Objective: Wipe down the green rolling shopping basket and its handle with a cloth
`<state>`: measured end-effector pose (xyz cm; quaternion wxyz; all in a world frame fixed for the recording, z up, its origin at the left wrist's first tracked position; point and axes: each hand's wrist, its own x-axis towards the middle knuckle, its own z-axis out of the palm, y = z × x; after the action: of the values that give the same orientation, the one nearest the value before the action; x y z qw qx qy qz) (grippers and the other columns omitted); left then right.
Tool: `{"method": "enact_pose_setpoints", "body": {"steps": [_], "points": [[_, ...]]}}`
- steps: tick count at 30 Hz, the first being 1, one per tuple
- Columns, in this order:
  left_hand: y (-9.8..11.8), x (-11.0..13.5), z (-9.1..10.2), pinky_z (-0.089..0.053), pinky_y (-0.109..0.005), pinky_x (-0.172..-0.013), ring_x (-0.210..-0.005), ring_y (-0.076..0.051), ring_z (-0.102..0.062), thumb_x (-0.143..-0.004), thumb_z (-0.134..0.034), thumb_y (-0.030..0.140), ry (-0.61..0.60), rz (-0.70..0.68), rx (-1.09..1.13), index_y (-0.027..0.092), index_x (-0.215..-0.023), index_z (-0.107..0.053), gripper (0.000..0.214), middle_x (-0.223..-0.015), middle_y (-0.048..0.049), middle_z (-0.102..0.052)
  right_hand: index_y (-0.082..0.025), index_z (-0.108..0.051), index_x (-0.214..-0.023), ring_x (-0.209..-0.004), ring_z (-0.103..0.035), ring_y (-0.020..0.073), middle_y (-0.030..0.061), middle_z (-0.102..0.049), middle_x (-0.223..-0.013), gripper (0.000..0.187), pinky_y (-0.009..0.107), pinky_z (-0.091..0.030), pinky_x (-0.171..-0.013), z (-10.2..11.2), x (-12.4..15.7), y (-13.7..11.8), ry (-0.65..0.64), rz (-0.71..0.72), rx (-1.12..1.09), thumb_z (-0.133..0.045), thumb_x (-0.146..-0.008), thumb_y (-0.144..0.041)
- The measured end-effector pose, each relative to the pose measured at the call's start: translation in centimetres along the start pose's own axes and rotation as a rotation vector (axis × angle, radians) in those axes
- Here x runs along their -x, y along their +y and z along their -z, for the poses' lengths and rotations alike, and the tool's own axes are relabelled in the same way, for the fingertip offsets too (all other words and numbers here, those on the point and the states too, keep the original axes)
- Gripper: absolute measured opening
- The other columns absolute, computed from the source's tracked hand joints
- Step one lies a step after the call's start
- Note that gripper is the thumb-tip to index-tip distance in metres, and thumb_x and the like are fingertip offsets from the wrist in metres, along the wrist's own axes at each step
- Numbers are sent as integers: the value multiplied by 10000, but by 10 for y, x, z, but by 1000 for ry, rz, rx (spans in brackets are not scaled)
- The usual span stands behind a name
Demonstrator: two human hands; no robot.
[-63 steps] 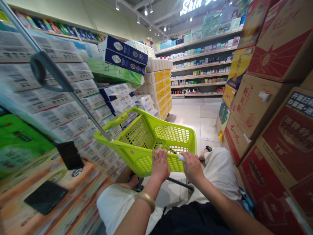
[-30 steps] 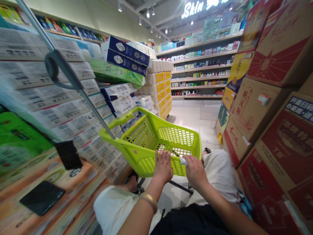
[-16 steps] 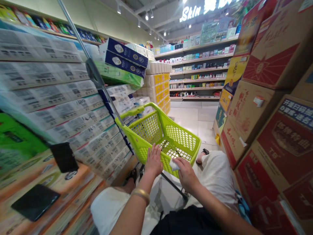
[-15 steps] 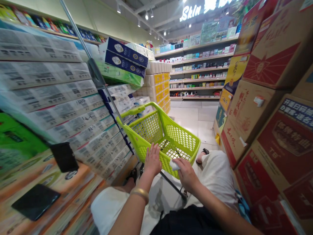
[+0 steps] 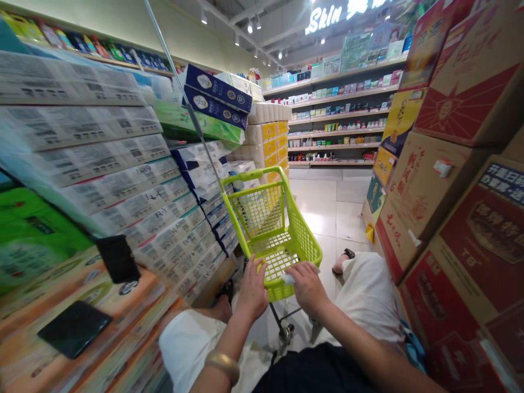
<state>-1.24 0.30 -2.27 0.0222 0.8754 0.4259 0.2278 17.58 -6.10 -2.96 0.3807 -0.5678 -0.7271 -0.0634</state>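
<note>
A lime-green shopping cart [image 5: 301,234] with a perforated plastic basket stands between my knees, its narrow end towards me. My left hand [image 5: 251,292] is closed over the near left corner of its rim. In my right hand [image 5: 308,286] is a crumpled white wipe [image 5: 288,279], pressed against the near rim; its exact material is unclear. Inside the basket, the bare grid floor [image 5: 280,256] shows. A thin metal pole [image 5: 170,60] rises from the cart's far left corner. Below the near end, a caster wheel [image 5: 286,332] touches the floor.
Stacked wrapped paper packs [image 5: 123,164] line the left. A black phone-like item [image 5: 118,259] and a dark flat device [image 5: 74,329] rest on orange packs. Cardboard cartons [image 5: 426,191] rise on the right. Pale floor tiles [image 5: 313,191] lead to stocked shelves [image 5: 339,112].
The cart has swung round, so its near end faces me more squarely. My left hand has shifted from its side onto the rim corner. My right hand still holds the wipe at the rim.
</note>
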Motion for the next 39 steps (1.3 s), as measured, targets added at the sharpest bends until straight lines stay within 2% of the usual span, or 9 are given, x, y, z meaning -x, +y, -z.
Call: {"method": "enact_pose_setpoints", "body": {"steps": [5, 9, 13, 16, 22, 25, 31, 35, 39], "points": [[-13, -3, 2, -266, -524, -1174, -1450, -264, -215, -574, -412, -31, -8, 38, 11, 133, -1338, -422, 781, -1404, -132, -469, -214, -610, -1126, -970, -513, 187, 53, -632, -1044, 373, 338, -336, -971, -22, -7, -31, -57, 81, 40, -507, -801, -64], [-20, -1, 1, -276, -504, -1177, -1460, -241, -188, -632, -400, -26, 17, -35, 39, 139, -1332, -411, 718, -1453, -129, -427, -210, -626, -1090, -979, -516, 190, 48, -640, -1010, 366, 333, -336, -975, -8, -4, -3, -27, 22, 86, -479, -802, -37], [-10, 4, -9, -270, -512, -1176, -1473, -246, -122, -698, -388, 3, 13, -42, 71, 127, -1371, -341, 686, -1527, -153, -304, -201, -633, -1069, -1017, -506, 206, 62, -629, -1024, 359, 379, -287, -1049, 8, 1, 19, 26, -113, 160, -464, -802, -31], [2, 3, -16, -257, -540, -1175, -1475, -264, -103, -682, -430, 19, 26, -15, 80, 143, -1372, -319, 710, -1538, -155, -270, -213, -649, -1017, -979, -508, 210, 57, -627, -975, 322, 378, -300, -1020, 0, -3, 3, 36, -179, 176, -484, -800, -43], [6, 0, -14, -308, -543, -1148, -1467, -272, -154, -741, -482, 105, 20, -16, 59, 158, -1300, -386, 570, -1507, -161, -321, -215, -627, -1057, -905, -506, 199, 51, -628, -958, 268, 340, -335, -923, -30, -16, -41, -58, -6, 138, -525, -830, -116], [5, 0, -9, -307, -526, -1153, -1464, -268, -166, -733, -483, 91, 26, -10, 28, 165, -1256, -413, 533, -1489, -154, -344, -228, -630, -1046, -886, -504, 193, 35, -630, -938, 275, 319, -335, -887, -19, -14, -25, -81, 7, 134, -514, -828, -109], [12, 0, -8, -302, -525, -1156, -1458, -281, -180, -723, -501, 83, 58, -7, 41, 170, -1187, -415, 479, -1472, -144, -352, -202, -645, -967, -961, -489, 210, 52, -626, -943, 281, 334, -301, -972, 16, -4, 17, -17, -127, 133, -494, -780, -57], [15, 0, -13, -285, -514, -1167, -1467, -282, -141, -726, -497, 80, 82, 4, 39, 153, -1180, -411, 468, -1474, -158, -334, -203, -651, -933, -910, -479, 216, 51, -620, -898, 236, 347, -306, -945, 1, -9, -6, -3, -200, 145, -511, -792, -77], [10, 2, -14, -311, -529, -1148, -1466, -294, -142, -747, -485, 94, 63, 8, 36, 150, -1199, -402, 463, -1483, -167, -324, -220, -638, -1003, -896, -479, 201, 40, -612, -925, 234, 333, -309, -902, -19, -16, -36, -86, -85, 129, -538, -813, -127]]}}
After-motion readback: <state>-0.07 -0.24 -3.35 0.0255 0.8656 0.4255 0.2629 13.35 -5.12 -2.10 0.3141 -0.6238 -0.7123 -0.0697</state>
